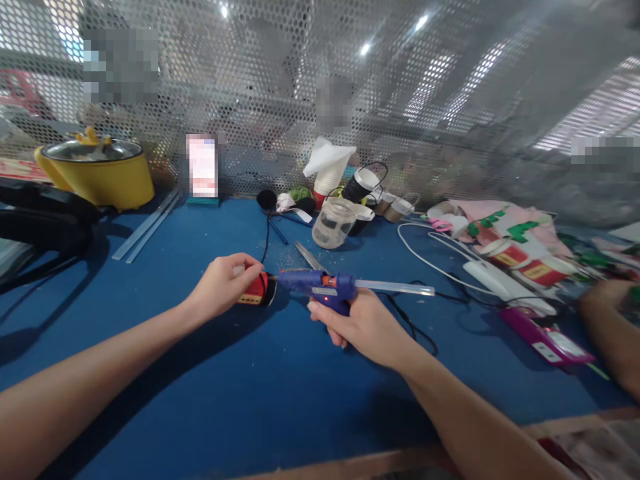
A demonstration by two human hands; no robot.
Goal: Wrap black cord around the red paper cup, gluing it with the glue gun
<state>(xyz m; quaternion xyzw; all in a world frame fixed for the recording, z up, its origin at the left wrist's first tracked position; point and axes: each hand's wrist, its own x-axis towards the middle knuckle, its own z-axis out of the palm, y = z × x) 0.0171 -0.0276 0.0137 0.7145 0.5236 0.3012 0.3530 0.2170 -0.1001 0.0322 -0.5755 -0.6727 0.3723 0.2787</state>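
My left hand (220, 287) is closed on a small red paper cup (255, 291), tilted on its side, with dark yarn around its end. A strand of black yarn (266, 243) runs from the fingertips back to a black yarn ball (267, 199). Wrapped around the handle of a blue hot glue gun (320, 283) is my right hand (363, 327). The gun's nozzle points left at the cup's dark end; I cannot tell whether they touch. A clear glue stick (395, 287) sticks out of its back. Scissors (307, 255) lie partly hidden behind the gun.
A clear plastic cup (334, 223) stands behind the gun. At the left are a yellow pot (113, 177) and loose glue sticks (147, 227). A lit phone (202, 167) stands at the back. Cables, a purple power strip (545, 340) and another person's arm (613, 333) are at the right.
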